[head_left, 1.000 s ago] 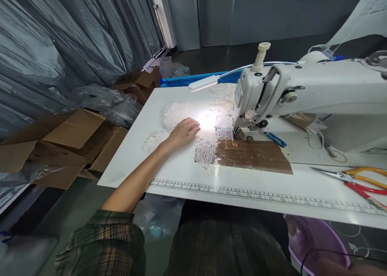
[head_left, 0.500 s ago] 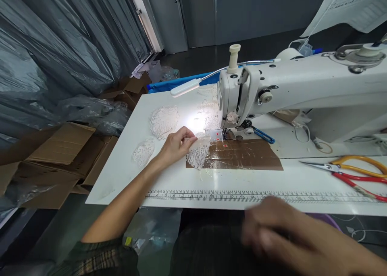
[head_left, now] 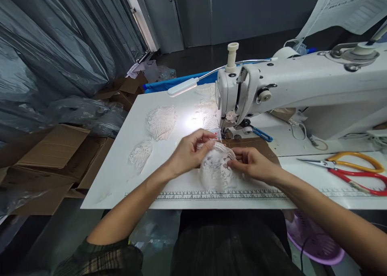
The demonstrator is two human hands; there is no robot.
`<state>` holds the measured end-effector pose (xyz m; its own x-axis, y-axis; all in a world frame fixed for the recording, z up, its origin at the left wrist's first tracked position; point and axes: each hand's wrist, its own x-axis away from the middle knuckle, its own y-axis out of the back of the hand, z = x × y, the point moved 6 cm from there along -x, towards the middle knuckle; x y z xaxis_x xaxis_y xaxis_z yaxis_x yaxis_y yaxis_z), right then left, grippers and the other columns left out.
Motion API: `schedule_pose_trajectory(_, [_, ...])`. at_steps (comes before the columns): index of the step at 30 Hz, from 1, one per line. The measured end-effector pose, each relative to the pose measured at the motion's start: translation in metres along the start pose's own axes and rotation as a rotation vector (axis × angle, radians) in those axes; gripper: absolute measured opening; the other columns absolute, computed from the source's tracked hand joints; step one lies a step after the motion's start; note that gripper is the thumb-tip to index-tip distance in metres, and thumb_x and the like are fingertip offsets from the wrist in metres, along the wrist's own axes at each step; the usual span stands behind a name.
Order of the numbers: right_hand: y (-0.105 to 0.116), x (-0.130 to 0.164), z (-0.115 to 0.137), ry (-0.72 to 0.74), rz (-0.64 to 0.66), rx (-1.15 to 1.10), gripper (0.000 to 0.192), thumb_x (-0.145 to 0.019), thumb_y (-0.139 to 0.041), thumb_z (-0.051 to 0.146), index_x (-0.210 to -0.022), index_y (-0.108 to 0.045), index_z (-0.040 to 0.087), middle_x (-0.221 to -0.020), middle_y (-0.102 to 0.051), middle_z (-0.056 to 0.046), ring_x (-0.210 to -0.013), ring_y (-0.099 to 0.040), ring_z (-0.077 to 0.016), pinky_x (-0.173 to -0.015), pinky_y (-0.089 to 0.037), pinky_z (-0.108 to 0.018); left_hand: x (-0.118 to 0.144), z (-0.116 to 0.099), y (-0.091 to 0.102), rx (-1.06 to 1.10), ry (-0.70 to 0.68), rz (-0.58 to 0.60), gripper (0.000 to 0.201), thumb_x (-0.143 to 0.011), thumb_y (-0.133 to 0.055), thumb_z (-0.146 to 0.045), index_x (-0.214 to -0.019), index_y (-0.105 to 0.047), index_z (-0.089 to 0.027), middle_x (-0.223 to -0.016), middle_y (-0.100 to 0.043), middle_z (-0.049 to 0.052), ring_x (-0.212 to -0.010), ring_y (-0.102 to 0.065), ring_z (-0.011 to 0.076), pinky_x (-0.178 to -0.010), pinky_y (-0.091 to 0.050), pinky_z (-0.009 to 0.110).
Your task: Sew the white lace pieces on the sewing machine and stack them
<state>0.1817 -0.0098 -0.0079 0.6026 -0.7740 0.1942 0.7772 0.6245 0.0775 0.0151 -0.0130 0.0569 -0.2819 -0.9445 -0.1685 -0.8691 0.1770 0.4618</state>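
In the head view, the left hand (head_left: 195, 150) pinches the upper edge of a pale lace piece (head_left: 216, 169) between thumb and curled fingers, while the right hand (head_left: 252, 163) holds its other side, fingers bent and thumb laid over the lace. Neither is spread wide; the piece sits between them, bulging toward the wearer above the desk (head_left: 113, 183). The step in hand looks like handling or arranging this piece with both hands. A next move would seem to call for a light, even hold at both edges, since openwork lace probably stretches and snags easily.

Just beyond the hands stands the sewing machine (head_left: 296, 80); its needle area is near the fingertips and likely the chief obstacle. A brown sheet (head_left: 260, 147) lies partly under the right hand, with a blue tool (head_left: 262, 134) behind it. To the left hand's left rest a rounded lace piece (head_left: 161, 122) and a smaller one (head_left: 141, 151); more lace (head_left: 206, 108) lies beyond under the lamp (head_left: 183, 87), its glare hiding detail. Well right of the right hand are scissors (head_left: 329, 163), apart from the lace.
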Motion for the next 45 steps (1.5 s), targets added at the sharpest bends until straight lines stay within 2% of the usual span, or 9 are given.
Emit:
schedule_pose_trajectory(5, [0.034, -0.027, 0.017, -0.022, -0.293, 0.752, 0.026, -0.087, -0.059, 0.044, -0.076, -0.066, 0.022, -0.066, -0.062, -0.004, -0.063, -0.055, -0.0193, -0.054, -0.035, -0.032, -0.029, 0.015, 0.033, -0.536, -0.155, -0.187, 0.019, -0.096, -0.057, -0.031, -0.108, -0.064, -0.018, -0.087, -0.068, 0.003, -0.073, -0.063, 0.0145, -0.062, -0.05, 0.027])
schedule_pose_trajectory(10, [0.042, -0.036, 0.024, -0.114, -0.36, 0.854, 0.021, -0.088, -0.059, 0.043, -0.089, -0.071, 0.025, -0.075, -0.068, -0.006, -0.066, -0.059, -0.0208, -0.054, -0.036, -0.031, -0.043, 0.041, 0.019, -0.968, -0.296, -0.154, 0.015, -0.095, -0.053, -0.018, -0.106, -0.063, -0.017, -0.104, -0.068, 0.013, -0.083, -0.063, 0.0229, -0.066, -0.05, 0.036])
schedule_pose_trajectory(16, [0.044, -0.026, 0.019, -0.109, -0.392, 0.803, 0.025, -0.085, -0.063, 0.045, -0.093, -0.073, 0.023, -0.072, -0.069, -0.005, -0.066, -0.061, -0.021, -0.055, -0.039, -0.03, -0.028, 0.042, -0.02, -0.699, -0.56, 0.145, 0.024, -0.097, -0.053, -0.031, -0.116, -0.062, -0.018, -0.12, -0.067, 0.011, -0.106, -0.065, 0.0236, -0.088, -0.055, 0.043])
schedule_pose_trajectory(20, [0.041, -0.019, 0.017, 0.006, -0.437, 0.8, 0.021, -0.086, -0.063, 0.04, -0.092, -0.07, 0.021, -0.066, -0.065, -0.002, -0.061, -0.058, -0.018, -0.057, -0.04, -0.03, -0.021, 0.044, -0.03, -0.725, -0.542, 0.269, 0.042, -0.095, -0.057, -0.041, -0.131, -0.055, -0.019, -0.14, -0.056, 0.015, -0.123, -0.058, 0.0302, -0.105, -0.047, 0.053])
schedule_pose_trajectory(28, [0.016, -0.017, 0.009, 0.218, -0.396, 0.812, 0.02, -0.092, -0.054, 0.025, -0.102, -0.071, 0.019, -0.102, -0.072, -0.009, -0.089, -0.065, -0.023, -0.076, -0.046, -0.034, -0.02, 0.034, -0.031, -0.709, -0.624, 0.066, 0.02, -0.097, -0.055, -0.028, -0.112, -0.062, -0.017, -0.117, -0.069, 0.013, -0.11, -0.065, 0.0255, -0.095, -0.054, 0.046])
schedule_pose_trajectory(31, [0.011, -0.019, 0.013, 0.227, -0.308, 0.87, 0.023, -0.091, -0.053, 0.023, -0.102, -0.072, 0.019, -0.107, -0.071, -0.011, -0.095, -0.064, -0.0247, -0.078, -0.046, -0.034, -0.02, 0.034, -0.041, -0.662, -0.666, 0.101, 0.018, -0.097, -0.052, -0.021, -0.111, -0.061, -0.015, -0.111, -0.071, 0.013, -0.106, -0.067, 0.0236, -0.097, -0.054, 0.046])
schedule_pose_trajectory(36, [0.037, -0.023, 0.017, 0.102, -0.123, 0.742, 0.024, -0.089, -0.054, 0.027, -0.102, -0.073, 0.02, -0.086, -0.073, -0.003, -0.074, -0.063, -0.0165, -0.067, -0.044, -0.027, -0.021, 0.044, -0.042, -0.586, -0.612, 0.153, 0.014, -0.098, -0.052, -0.022, -0.098, -0.065, -0.016, -0.105, -0.072, 0.009, -0.097, -0.069, 0.0195, -0.087, -0.059, 0.039])
schedule_pose_trajectory(41, [0.06, -0.026, 0.012, 0.039, -0.237, 0.76, 0.028, -0.091, -0.05, 0.032, -0.096, -0.074, 0.018, -0.063, -0.062, 0.001, -0.057, -0.051, -0.0129, -0.057, -0.035, -0.026, -0.019, 0.044, -0.039, -0.588, -0.643, 0.109, 0.014, -0.099, -0.053, -0.021, -0.096, -0.067, -0.018, -0.108, -0.072, 0.006, -0.098, -0.069, 0.0155, -0.098, -0.056, 0.041])
schedule_pose_trajectory(45, [0.052, -0.023, 0.006, 0.155, -0.309, 0.844, 0.032, -0.093, -0.05, 0.034, -0.109, -0.074, 0.021, -0.075, -0.066, -0.001, -0.059, -0.051, -0.0127, -0.057, -0.034, -0.027, -0.017, 0.039, -0.038, -0.635, -0.717, 0.032, 0.009, -0.096, -0.059, -0.021, -0.095, -0.069, -0.02, -0.099, -0.072, 0.003, -0.088, -0.069, 0.0134, -0.098, -0.055, 0.043])
